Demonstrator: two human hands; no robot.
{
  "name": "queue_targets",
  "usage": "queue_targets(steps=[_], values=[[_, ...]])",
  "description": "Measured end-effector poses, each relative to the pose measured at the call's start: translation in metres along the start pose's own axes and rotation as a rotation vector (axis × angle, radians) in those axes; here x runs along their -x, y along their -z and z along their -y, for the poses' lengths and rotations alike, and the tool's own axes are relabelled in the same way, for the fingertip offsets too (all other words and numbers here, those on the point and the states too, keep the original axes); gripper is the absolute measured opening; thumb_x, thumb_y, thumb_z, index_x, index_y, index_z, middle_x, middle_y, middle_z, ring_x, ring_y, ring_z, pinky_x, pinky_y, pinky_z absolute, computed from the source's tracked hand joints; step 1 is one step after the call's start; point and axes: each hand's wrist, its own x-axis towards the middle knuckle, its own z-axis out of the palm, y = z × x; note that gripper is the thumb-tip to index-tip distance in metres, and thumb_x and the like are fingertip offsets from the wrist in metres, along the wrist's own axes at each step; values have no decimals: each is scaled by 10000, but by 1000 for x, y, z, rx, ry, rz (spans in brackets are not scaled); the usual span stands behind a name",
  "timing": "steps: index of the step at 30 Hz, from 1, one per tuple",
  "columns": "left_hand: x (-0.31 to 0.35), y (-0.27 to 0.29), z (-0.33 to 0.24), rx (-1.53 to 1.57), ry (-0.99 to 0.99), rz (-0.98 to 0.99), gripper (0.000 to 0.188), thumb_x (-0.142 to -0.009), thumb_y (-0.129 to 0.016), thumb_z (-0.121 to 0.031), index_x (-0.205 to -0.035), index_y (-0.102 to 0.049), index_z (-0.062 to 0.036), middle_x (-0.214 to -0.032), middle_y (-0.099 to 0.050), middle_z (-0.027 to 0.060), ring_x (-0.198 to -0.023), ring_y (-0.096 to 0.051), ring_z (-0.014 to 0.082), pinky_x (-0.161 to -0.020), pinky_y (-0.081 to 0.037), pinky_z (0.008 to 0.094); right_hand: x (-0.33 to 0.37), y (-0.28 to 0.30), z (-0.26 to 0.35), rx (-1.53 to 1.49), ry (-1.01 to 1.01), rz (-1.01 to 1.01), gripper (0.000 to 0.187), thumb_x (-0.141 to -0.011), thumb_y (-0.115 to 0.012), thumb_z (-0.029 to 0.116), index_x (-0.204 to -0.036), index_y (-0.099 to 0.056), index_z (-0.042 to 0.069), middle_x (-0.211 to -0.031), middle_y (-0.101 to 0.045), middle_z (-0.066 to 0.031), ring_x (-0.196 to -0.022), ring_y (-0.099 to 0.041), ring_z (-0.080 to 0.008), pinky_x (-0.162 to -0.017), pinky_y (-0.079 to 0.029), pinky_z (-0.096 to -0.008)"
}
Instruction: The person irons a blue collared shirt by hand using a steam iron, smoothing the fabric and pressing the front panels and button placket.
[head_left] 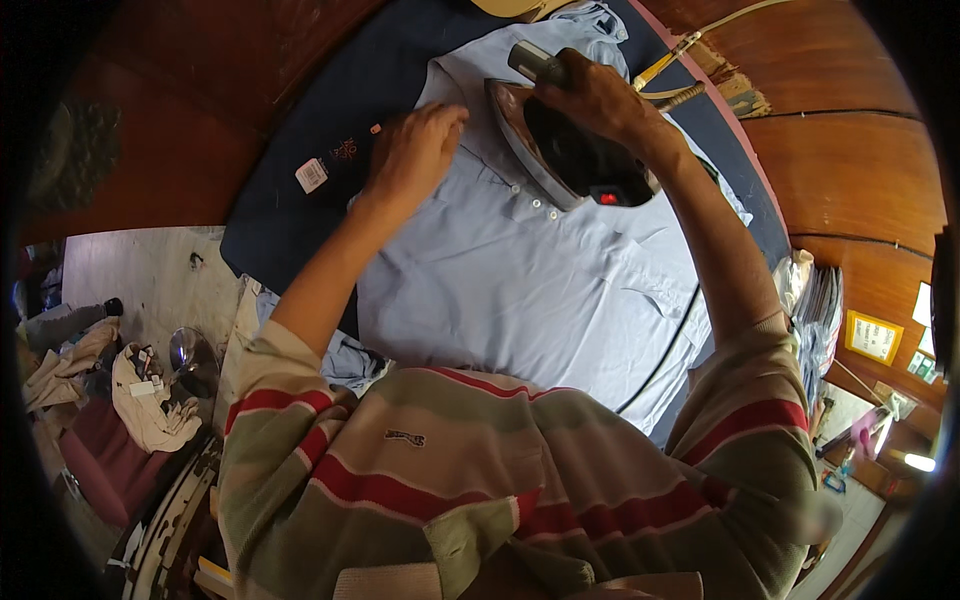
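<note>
A light blue buttoned shirt is spread over a dark blue cloth, with a row of white buttons near its middle. My right hand is closed round the handle of an iron, whose plate sits on the upper part of the shirt. A small red light glows at the iron's rear end. On the shirt's upper left edge rests my left hand, fingers extended and slightly bent, with the fingertips a short way left of the iron. Fabric beneath the iron is hidden.
A cord crosses the shirt at the right. Left of it lies a white tag on the dark cloth. Crumpled garments are piled at the far left. Stacked clothes in clear wrapping stand by the wooden wall.
</note>
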Motion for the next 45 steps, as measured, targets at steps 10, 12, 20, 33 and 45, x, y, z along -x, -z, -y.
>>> queue_targets(steps=[10, 12, 20, 33, 45], values=[[-85, -21, 64, -242, -186, 103, 173, -826, -516, -144, -922, -659, -148, -919, -642, 15, -872, -620, 231, -794, -459, 385, 32, -17, 55, -157, -182, 85, 453, -827, -555, 346, -1056, -469, -35, -887, -613, -280, -860, -608, -404, -761, -469, -426], [-86, -25, 64, -198, -166, 207, 158, -820, -530, -152, -916, -656, -148, -958, -633, -4, -949, -592, 207, -840, -434, 384, 29, -24, 53, -165, -189, 50, 452, -829, -547, 344, -1026, -476, -57, -870, -611, -287, -844, -609, -407, -751, -469, -426], [-78, -31, 77, -181, -168, 189, 140, -804, -561, -164, -922, -636, -167, -947, -623, -15, -987, -569, 206, -868, -410, 392, 31, -34, 58, -174, -267, -49, 433, -820, -564, 332, -966, -480, -67, -848, -600, -301, -836, -599, -427, -734, -463, -430], [-75, -30, 59, -54, -267, 285, 168, -801, -511, -107, -907, -638, -134, -980, -624, -10, -1002, -565, 190, -889, -369, 410, 24, -32, 51, -186, -292, -38, 460, -809, -557, 352, -1012, -502, -57, -885, -606, -292, -860, -603, -410, -747, -465, -420], [-65, -13, 48, -291, -420, 485, 296, -812, -479, -139, -1063, -634, -152, -1045, -585, 1, -1058, -516, 152, -884, -313, 397, 132, 34, -48, -158, -381, -18, 422, -717, -650, 245, -1048, -549, 2, -884, -626, -190, -820, -622, -278, -743, -477, -356]])
